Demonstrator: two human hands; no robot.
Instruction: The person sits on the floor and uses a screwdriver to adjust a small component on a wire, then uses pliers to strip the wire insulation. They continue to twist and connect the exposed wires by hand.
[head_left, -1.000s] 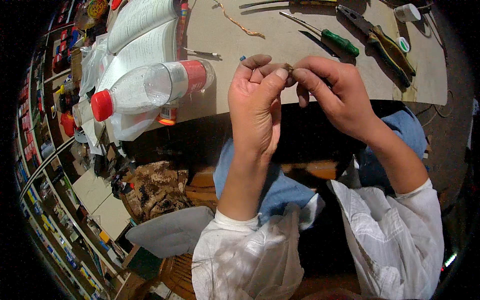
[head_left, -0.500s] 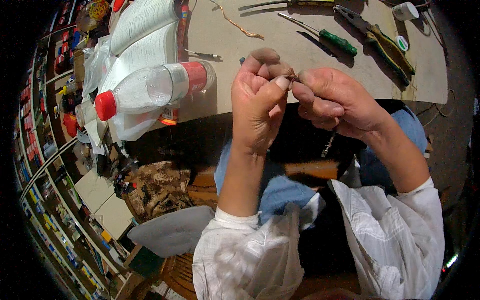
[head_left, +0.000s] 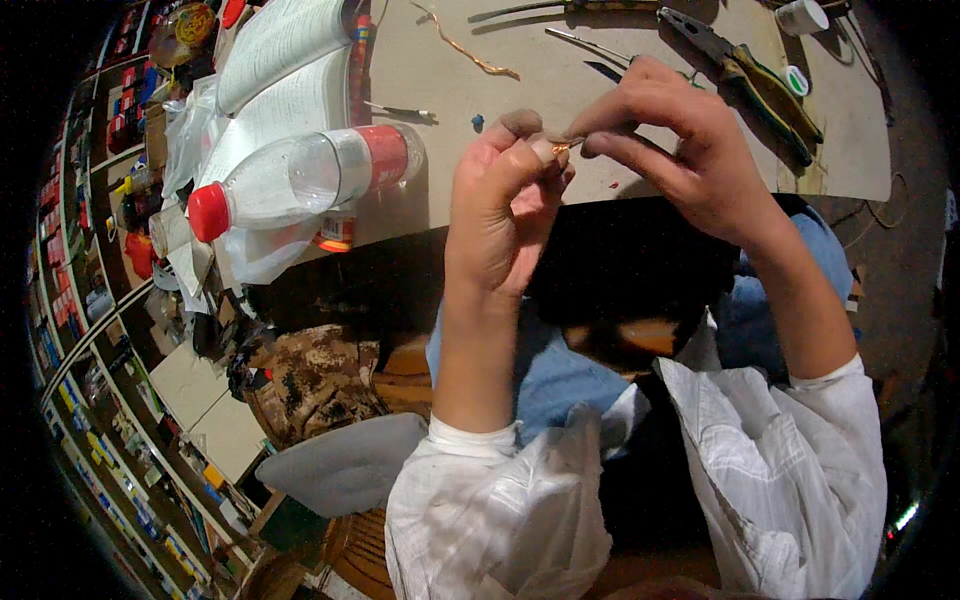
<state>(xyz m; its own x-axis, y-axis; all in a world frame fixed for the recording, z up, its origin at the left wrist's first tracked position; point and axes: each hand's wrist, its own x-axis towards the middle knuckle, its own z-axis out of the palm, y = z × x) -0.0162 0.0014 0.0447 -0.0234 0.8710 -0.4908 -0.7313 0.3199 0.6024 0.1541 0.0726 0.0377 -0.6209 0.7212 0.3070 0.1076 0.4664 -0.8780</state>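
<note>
My left hand is closed, pinching a short bit of copper wire between thumb and forefinger above the table's near edge. From the right, my right hand meets it, thumb and forefinger pressed together on the same wire, the back of the hand turned up. How far the wire runs inside the fingers is hidden. Beyond my right hand lies a screwdriver, its handle mostly covered by that hand. A small blue bit sits on the table by my left fingertips.
Combination pliers lie at the right, near a white cap. A twisted copper strand and a thin white-tipped piece rest farther left. A plastic bottle with red cap lies beside an open book. Stocked shelves stand at left.
My right hand has lifted and rolled over, its fingers now straighter and covering the screwdriver's handle. The dark lead with a metal end that hung below it is out of sight. Bright copper shows between my fingertips.
</note>
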